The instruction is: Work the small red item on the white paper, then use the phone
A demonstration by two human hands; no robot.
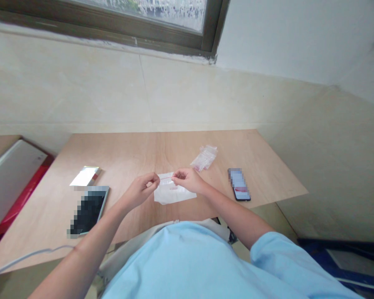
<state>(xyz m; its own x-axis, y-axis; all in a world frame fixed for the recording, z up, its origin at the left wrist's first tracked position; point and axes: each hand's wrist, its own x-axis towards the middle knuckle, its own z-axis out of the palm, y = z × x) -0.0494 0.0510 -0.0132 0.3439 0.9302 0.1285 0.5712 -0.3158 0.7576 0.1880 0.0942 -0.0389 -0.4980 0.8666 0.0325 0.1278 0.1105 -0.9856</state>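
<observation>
Red thread (166, 178) spans the short gap between the two hands at the middle of the frame, its long axis running nearly level across the picture with a slight rise to the right; at the far left edge, a white panel (17, 182) stands beside the bench (143, 151); a pale cable (31, 253) runs across the lower left; next come a small box (85, 176) and, just below it, a tablet (92, 211); the left hand (142, 187) has thumb and finger together, apparently pinched on the thread's left end, so the thread lies to the right of that hand; a white sheet (182, 197) lies flat under the hands, with a faint reddish mark on it, too small to make out; the right hand (188, 180) looks pinched likewise on the other end, with the thread to its left; both hands touch the thread, so neither is clearly nearer; just above and right of the right hand lie clear plastic bags (205, 157), with some red in them; furthest right on the bench, well apart from the hands, is a phone (239, 185).
</observation>
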